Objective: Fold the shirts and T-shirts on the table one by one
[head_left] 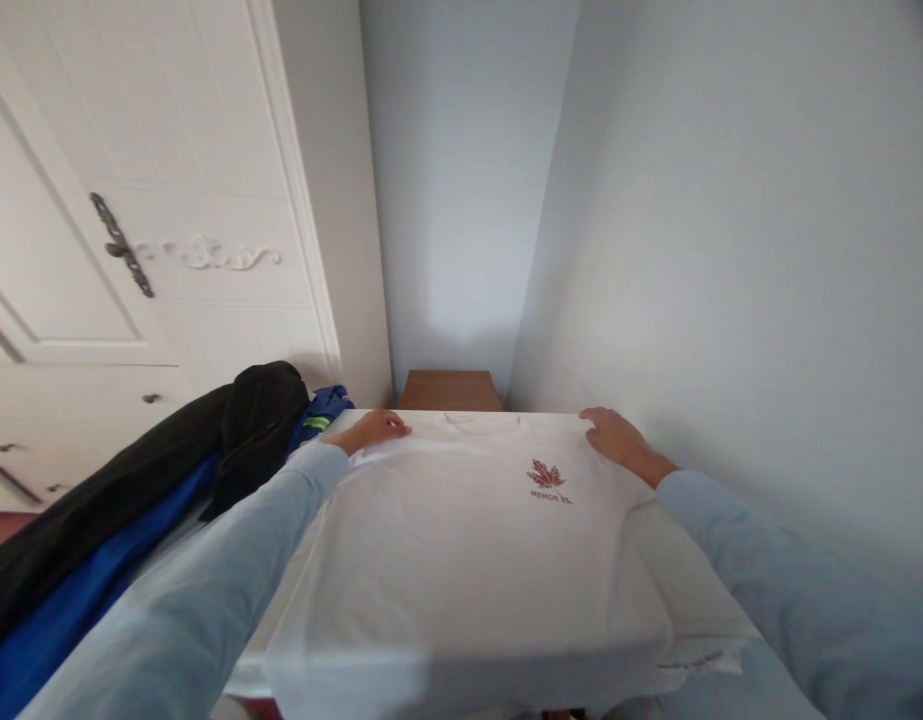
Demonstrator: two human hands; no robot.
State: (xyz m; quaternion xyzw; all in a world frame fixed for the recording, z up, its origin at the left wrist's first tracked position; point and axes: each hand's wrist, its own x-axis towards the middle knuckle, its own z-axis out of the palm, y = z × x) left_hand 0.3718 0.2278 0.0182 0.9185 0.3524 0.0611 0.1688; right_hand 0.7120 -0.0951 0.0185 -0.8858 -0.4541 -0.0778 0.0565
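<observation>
Nearest, the person's 2 light blue sleeves [198, 590] reach forward on either side of a white T-shirt [468, 580]. The shirt lies front up on a white surface [701, 585], its lower part hanging over the near edge and its neckline [482, 424] at the far end. Beside its lower right part is some dark lettering [690, 662], too small to read.

Along the left side lie a black garment [168, 450] and a bright blue cloth [142, 540] under it, with a darker blue item [326, 408] bearing a yellow-green stripe just beyond.

Farther up the shirt, toward the right, sits 1 red leaf print [545, 475] with letters that begin "MEMOR"; the rest is unclear. The left hand [375, 429] is at the left shoulder of the shirt, fingers close together and bent; the right hand [617, 440] is at the opposite shoulder, thumb a little apart from the fingers. Whether either hand pinches the cloth, I cannot tell.

Laying the shirt out looks mostly done: the front is broad and fairly flat, with no fold across it. Slight creases near the shoulders and sides seem left to smooth.

Past the far edge stands a brown wooden piece [453, 390], with a white cabinet [228, 230] to the left and a pale wall [693, 250] to the right.
</observation>
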